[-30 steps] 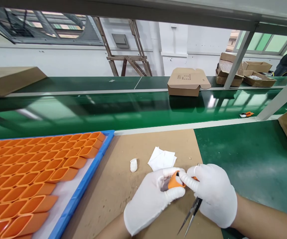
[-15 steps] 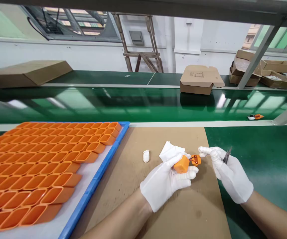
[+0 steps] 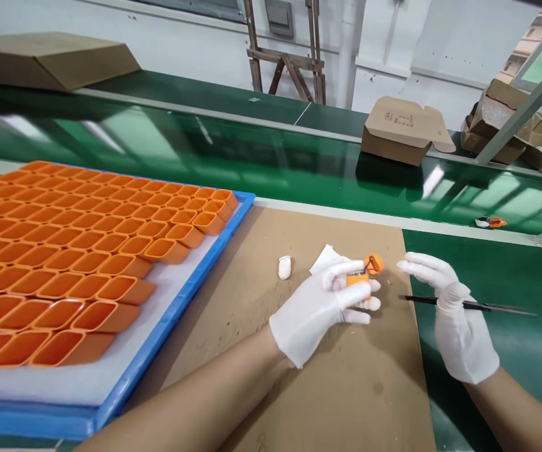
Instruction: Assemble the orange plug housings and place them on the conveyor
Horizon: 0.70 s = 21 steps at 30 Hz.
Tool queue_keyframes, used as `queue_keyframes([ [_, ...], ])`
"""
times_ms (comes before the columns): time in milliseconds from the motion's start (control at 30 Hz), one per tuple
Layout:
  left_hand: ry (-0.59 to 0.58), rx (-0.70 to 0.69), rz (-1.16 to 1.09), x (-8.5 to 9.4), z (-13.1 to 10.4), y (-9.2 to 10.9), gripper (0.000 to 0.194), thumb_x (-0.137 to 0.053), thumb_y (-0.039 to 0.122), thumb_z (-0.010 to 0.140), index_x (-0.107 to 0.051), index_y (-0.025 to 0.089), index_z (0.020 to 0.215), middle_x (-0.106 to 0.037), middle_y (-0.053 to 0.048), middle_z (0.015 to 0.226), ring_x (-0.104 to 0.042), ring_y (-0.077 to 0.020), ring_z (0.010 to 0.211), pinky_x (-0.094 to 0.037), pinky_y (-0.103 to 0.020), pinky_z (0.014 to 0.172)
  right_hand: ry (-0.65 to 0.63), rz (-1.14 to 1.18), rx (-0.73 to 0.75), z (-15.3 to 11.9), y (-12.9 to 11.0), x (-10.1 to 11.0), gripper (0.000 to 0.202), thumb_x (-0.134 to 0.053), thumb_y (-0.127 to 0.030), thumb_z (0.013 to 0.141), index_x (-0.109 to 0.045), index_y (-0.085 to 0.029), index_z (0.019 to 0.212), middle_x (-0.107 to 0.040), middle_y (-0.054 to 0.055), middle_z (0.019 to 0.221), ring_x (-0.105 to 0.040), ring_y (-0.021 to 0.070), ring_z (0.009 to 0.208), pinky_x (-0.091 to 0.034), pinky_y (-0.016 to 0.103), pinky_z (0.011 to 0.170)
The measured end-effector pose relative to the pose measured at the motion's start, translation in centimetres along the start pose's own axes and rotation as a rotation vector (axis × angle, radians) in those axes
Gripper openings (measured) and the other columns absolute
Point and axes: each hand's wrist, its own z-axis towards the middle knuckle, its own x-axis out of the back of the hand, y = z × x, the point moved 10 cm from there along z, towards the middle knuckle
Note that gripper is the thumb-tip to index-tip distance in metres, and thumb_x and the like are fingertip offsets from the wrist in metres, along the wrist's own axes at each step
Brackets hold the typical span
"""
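White gloves cover both hands. My left hand (image 3: 311, 311) is closed around a small orange plastic housing (image 3: 356, 282) above the brown cardboard sheet. Dark wires run from this housing to a small orange end piece (image 3: 374, 263), which sticks out past the fingertips. To the right, my right hand (image 3: 463, 329) grips black tweezers (image 3: 506, 307) between thumb and palm, lying nearly level, with the other fingers stretched toward the left. Behind my left hand lies a folded white paper (image 3: 326, 257). A small white wrapped piece (image 3: 285, 268) rests on the cardboard farther left.
A blue tray (image 3: 191, 307) at left holds rows of orange open-topped shells (image 3: 87, 285). Across the green conveyor belt (image 3: 299, 169), a brown carton (image 3: 400, 132) and other boxes stand on a ledge. A small orange-and-white part (image 3: 491, 222) lies on the belt at right.
The view has tilted down and turned. My left hand has rolled the housing over, its fingers now across it. In my right hand the tweezers have swung from upright to nearly level.
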Motion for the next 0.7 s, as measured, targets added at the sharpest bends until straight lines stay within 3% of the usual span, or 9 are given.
queue_keyframes([
  [100,0.056,-0.208,0.27,0.4,-0.3,1.6,0.045,-0.077,0.012,0.066,-0.055,0.019,0.104,-0.065,-0.006,0.103,-0.067,-0.0161,0.083,-0.054,-0.031,0.078,0.051,0.027,0.052,0.1,-0.9,1.1,0.075,-0.021,-0.076,0.09,-0.074,-0.023,0.083,-0.065,0.008,0.095,-0.061,0.0251,0.09,-0.049,0.038,0.08],
  [167,0.08,-0.298,0.395,0.6,-0.5,1.9,0.04,-0.075,0.012,0.065,-0.057,0.019,0.1,-0.064,-0.007,0.109,-0.067,-0.0174,0.088,-0.053,-0.037,0.086,0.038,0.059,0.068,0.0,-1.4,1.4,0.071,-0.024,-0.073,0.092,-0.072,-0.023,0.076,-0.065,0.007,0.084,-0.061,0.0238,0.084,-0.049,0.037,0.077],
  [300,0.145,-0.407,0.556,1.1,-0.7,2.0,0.031,-0.073,0.016,0.068,-0.063,0.022,0.096,-0.064,-0.005,0.115,-0.066,-0.0211,0.101,-0.05,-0.042,0.096,-0.077,0.141,0.064,-0.6,-1.9,0.6,0.045,-0.039,-0.056,0.099,-0.07,-0.025,0.09,-0.06,0.003,0.078,-0.057,0.0175,0.07,-0.047,0.032,0.066],
  [400,0.172,-0.409,0.618,1.5,-0.5,1.8,0.03,-0.07,0.017,0.071,-0.065,0.025,0.099,-0.067,-0.004,0.115,-0.065,-0.0223,0.106,-0.05,-0.043,0.097,-0.111,0.078,0.058,-1.1,-1.8,-0.3,0.011,-0.058,-0.031,0.094,-0.067,-0.027,0.1,-0.052,-0.003,0.071,-0.05,0.0118,0.056,-0.043,0.026,0.054],
  [500,0.204,-0.342,0.692,1.8,-0.5,1.1,0.032,-0.07,0.02,0.072,-0.067,0.027,0.103,-0.07,-0.003,0.114,-0.065,-0.0248,0.107,-0.05,-0.046,0.097,-0.076,-0.048,0.138,-1.5,-2.3,-1.2,0.027,-0.06,-0.01,0.086,-0.065,-0.028,0.106,-0.054,-0.003,0.075,-0.053,0.0108,0.06,-0.046,0.025,0.057],
  [600,0.203,-0.31,0.754,1.4,-0.8,0.7,0.034,-0.071,0.021,0.073,-0.068,0.028,0.107,-0.072,-0.002,0.112,-0.065,-0.0251,0.106,-0.051,-0.045,0.097,-0.053,-0.117,0.165,-1.6,-2.0,-2.2,0.028,-0.057,-0.012,0.088,-0.065,-0.028,0.109,-0.061,0.002,0.096,-0.063,0.0136,0.074,-0.05,0.025,0.059],
  [700,0.101,-0.304,0.759,-0.1,-1.0,0.1,0.033,-0.068,0.017,0.076,-0.069,0.027,0.107,-0.074,-0.001,0.106,-0.068,-0.0218,0.097,-0.054,-0.039,0.091,-0.088,-0.207,0.155,-1.5,-1.7,-3.0,0.026,-0.057,-0.017,0.09,-0.066,-0.028,0.111,-0.066,0.002,0.097,-0.066,0.0147,0.076,-0.051,0.024,0.058],
])
